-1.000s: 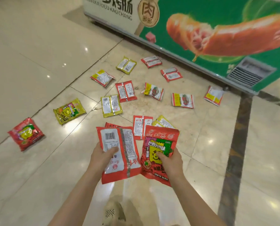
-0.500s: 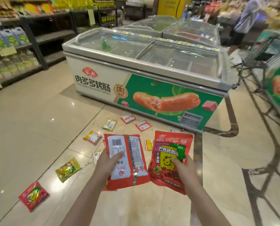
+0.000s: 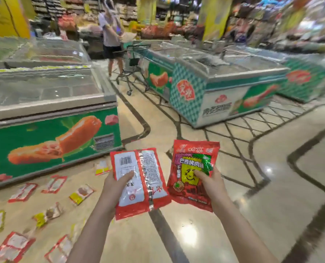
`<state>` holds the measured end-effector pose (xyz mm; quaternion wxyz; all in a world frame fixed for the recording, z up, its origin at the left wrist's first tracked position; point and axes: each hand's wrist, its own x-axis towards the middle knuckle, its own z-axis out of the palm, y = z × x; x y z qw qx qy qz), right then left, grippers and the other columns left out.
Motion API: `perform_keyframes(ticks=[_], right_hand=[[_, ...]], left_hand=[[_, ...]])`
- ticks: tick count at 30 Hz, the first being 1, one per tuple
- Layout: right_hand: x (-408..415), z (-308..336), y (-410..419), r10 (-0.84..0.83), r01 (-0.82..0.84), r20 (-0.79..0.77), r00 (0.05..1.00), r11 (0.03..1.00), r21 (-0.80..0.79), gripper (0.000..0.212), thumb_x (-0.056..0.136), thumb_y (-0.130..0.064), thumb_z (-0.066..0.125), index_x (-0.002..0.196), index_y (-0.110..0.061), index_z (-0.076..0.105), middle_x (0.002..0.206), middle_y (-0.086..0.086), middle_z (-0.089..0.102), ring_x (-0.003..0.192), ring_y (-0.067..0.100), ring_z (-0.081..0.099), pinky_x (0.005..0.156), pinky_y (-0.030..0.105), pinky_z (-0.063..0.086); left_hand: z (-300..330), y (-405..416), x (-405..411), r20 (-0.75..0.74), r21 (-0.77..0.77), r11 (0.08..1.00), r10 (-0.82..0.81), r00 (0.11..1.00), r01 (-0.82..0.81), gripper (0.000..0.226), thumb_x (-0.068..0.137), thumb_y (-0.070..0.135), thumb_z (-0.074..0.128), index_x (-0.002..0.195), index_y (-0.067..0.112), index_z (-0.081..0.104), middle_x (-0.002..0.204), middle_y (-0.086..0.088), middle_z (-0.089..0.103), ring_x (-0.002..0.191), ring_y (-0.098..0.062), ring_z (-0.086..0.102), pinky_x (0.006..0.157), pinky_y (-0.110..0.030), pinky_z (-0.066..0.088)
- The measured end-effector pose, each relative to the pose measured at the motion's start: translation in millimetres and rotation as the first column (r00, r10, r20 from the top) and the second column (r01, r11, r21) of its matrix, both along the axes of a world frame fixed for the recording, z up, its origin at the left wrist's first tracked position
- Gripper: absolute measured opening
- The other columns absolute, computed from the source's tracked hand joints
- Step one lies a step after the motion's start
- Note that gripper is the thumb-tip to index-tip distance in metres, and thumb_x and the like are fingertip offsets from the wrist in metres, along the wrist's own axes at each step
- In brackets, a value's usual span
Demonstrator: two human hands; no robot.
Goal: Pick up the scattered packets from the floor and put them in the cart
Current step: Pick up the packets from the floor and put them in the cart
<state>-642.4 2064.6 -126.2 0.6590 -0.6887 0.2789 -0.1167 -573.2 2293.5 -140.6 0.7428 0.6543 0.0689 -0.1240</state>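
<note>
My left hand (image 3: 114, 186) grips a red packet (image 3: 148, 177) with its white barcode side up, thumb across the label. My right hand (image 3: 211, 185) grips a second red packet (image 3: 190, 168) showing a yellow smiley face and green print. Both packets are held up side by side in front of me, above the floor. Several small red and yellow packets (image 3: 82, 193) lie scattered on the tiled floor at the lower left. A metal shopping cart (image 3: 133, 71) stands far ahead in the aisle between the freezers.
A chest freezer with a sausage picture (image 3: 50, 114) stands on the left. Another freezer (image 3: 214, 86) stands ahead on the right. A person (image 3: 110, 35) stands by the far cart. Open tiled floor with dark inlay lines (image 3: 252, 149) stretches to the right.
The view has lifted from the floor and swung right, across the freezers to the aisle. Both hands keep hold of their packets, and the scattered packets have slid to the lower left.
</note>
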Motion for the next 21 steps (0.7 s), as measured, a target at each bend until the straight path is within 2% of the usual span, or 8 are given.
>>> perform_keyframes(ticks=[3, 5, 7, 10, 14, 18, 21], right_hand=[[-46, 3, -75, -0.217, 0.217, -0.008, 0.976, 0.975, -0.044, 0.020, 0.089, -0.013, 0.060, 0.108, -0.020, 0.058, 0.095, 0.001, 0.070, 0.082, 0.020, 0.068, 0.074, 0.035, 0.055], [-76, 3, -125, -0.352, 0.352, 0.006, 0.936, 0.935, -0.055, 0.021, 0.088, -0.013, 0.061, 0.107, -0.022, 0.059, 0.096, 0.002, 0.070, 0.085, 0.023, 0.069, 0.081, 0.042, 0.056], [-105, 6, -177, -0.455, 0.456, 0.022, 0.890, 0.888, -0.064, 0.019, 0.088, -0.013, 0.060, 0.104, -0.023, 0.060, 0.100, 0.004, 0.070, 0.089, 0.025, 0.068, 0.088, 0.046, 0.054], [-146, 12, -258, -0.604, 0.606, 0.054, 0.795, 0.790, -0.093, 0.019, 0.089, -0.010, 0.059, 0.105, -0.019, 0.059, 0.104, 0.006, 0.068, 0.095, 0.026, 0.065, 0.092, 0.044, 0.051], [-192, 21, -370, -0.711, 0.708, 0.043, 0.702, 0.691, -0.144, 0.024, 0.088, -0.020, 0.061, 0.112, -0.019, 0.059, 0.108, 0.004, 0.069, 0.098, 0.027, 0.065, 0.094, 0.050, 0.049], [-232, 35, -467, -0.772, 0.773, 0.073, 0.631, 0.617, -0.150, 0.016, 0.091, -0.015, 0.057, 0.103, -0.025, 0.053, 0.103, 0.004, 0.066, 0.096, 0.028, 0.065, 0.092, 0.048, 0.051], [-251, 34, -534, -0.809, 0.806, 0.077, 0.582, 0.563, -0.181, 0.016, 0.091, -0.014, 0.057, 0.097, -0.029, 0.054, 0.104, 0.003, 0.067, 0.098, 0.027, 0.065, 0.093, 0.049, 0.050]], left_hand=[[-1, -91, -7, 0.007, 0.000, 0.977, -0.214, 0.977, 0.214, 0.013, 0.087, 0.006, 0.062, 0.096, 0.015, 0.061, 0.085, -0.008, 0.071, 0.059, -0.018, 0.070, 0.050, -0.028, 0.054], [2, -156, -15, 0.012, 0.008, 0.945, -0.327, 0.945, 0.327, 0.011, 0.088, 0.006, 0.061, 0.093, 0.016, 0.060, 0.082, -0.006, 0.070, 0.055, -0.015, 0.069, 0.045, -0.023, 0.052], [8, -227, -26, 0.025, 0.003, 0.896, -0.444, 0.896, 0.444, 0.012, 0.088, 0.005, 0.060, 0.094, 0.015, 0.059, 0.085, -0.008, 0.070, 0.060, -0.017, 0.068, 0.048, -0.025, 0.053], [19, -335, -46, 0.082, -0.007, 0.806, -0.589, 0.804, 0.592, 0.015, 0.089, 0.002, 0.058, 0.098, 0.014, 0.061, 0.093, -0.009, 0.071, 0.072, -0.020, 0.069, 0.063, -0.032, 0.057], [34, -475, -76, 0.149, 0.012, 0.723, -0.685, 0.714, 0.691, 0.015, 0.088, 0.001, 0.058, 0.088, 0.016, 0.060, 0.080, 0.000, 0.070, 0.056, -0.006, 0.068, 0.048, -0.020, 0.052], [38, -593, -96, 0.164, 0.049, 0.654, -0.751, 0.639, 0.755, 0.011, 0.087, 0.011, 0.062, 0.096, 0.016, 0.065, 0.088, -0.003, 0.073, 0.071, -0.016, 0.071, 0.066, -0.031, 0.056], [40, -671, -105, 0.173, 0.039, 0.608, -0.786, 0.594, 0.793, 0.014, 0.088, 0.009, 0.061, 0.099, 0.017, 0.063, 0.091, -0.005, 0.073, 0.078, -0.021, 0.072, 0.070, -0.035, 0.057]])
